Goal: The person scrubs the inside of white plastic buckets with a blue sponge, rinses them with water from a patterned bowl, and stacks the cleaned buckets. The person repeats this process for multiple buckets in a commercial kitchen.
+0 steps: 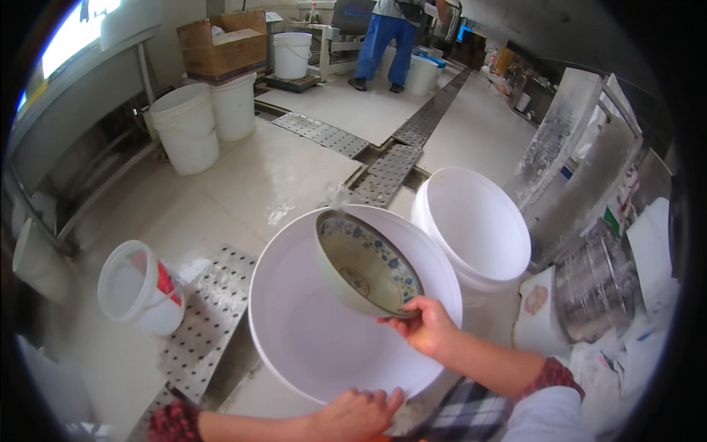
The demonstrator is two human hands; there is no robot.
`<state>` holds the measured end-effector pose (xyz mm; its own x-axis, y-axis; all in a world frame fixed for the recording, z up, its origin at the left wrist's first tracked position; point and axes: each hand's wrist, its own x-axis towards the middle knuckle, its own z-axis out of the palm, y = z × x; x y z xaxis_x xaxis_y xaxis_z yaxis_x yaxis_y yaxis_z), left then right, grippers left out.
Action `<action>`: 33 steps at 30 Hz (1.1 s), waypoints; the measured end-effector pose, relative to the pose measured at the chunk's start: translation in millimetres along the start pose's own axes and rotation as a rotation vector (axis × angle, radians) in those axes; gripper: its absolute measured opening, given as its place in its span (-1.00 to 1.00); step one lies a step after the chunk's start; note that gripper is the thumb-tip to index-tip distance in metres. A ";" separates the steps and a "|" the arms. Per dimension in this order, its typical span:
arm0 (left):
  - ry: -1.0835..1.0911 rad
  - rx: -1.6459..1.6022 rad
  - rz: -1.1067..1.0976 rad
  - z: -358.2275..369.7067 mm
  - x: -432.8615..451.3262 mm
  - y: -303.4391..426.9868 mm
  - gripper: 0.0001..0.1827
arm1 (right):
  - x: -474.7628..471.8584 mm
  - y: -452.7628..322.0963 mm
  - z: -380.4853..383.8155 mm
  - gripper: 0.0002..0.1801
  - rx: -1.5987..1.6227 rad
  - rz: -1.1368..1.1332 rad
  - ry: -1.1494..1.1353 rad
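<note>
My right hand grips the near rim of a ceramic bowl patterned with blue flowers inside. The bowl is tilted over a large round white plastic tub, and no solid contents show in it. At the bowl's far lip is a clear blur that looks like splashing water. Below, my left hand has its fingers curled over the tub's near rim. Whether the tub's smooth bottom lies under liquid, I cannot tell.
Right of the tub stands a white bucket. A small white pail sits at left beside perforated metal drain covers. Farther off are tall white buckets, a cardboard box and a standing person in blue trousers.
</note>
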<state>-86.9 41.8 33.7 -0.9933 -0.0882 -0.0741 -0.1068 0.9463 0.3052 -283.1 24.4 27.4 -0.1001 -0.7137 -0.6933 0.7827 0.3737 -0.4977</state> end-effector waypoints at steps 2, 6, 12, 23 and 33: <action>-0.082 0.028 0.105 -6.7 -12.8 -19.1 -0.41 | -6.5 -4.0 -9.9 -0.71 -0.033 0.009 0.056; -0.049 0.235 -0.051 -25.1 -57.5 -73.0 -0.52 | -13.6 0.3 -20.9 -0.69 -0.153 0.067 0.070; 0.130 0.307 -0.151 -3.6 -64.2 -55.2 -0.46 | 12.0 16.6 -5.1 -0.67 -0.157 0.113 -0.015; 0.546 0.208 0.104 12.7 18.6 -30.2 -0.61 | 7.1 4.0 15.3 -0.78 -0.157 0.050 -0.146; 1.632 0.016 -0.944 18.9 -258.9 -255.8 -0.75 | 31.6 19.2 182.9 -0.75 -0.650 -0.451 -0.176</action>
<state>198.4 -171.6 -43.2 0.3211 -0.6720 0.6673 -0.5788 0.4184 0.7000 -158.8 -99.3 91.3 -0.1805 -0.9403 -0.2886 0.1715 0.2588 -0.9506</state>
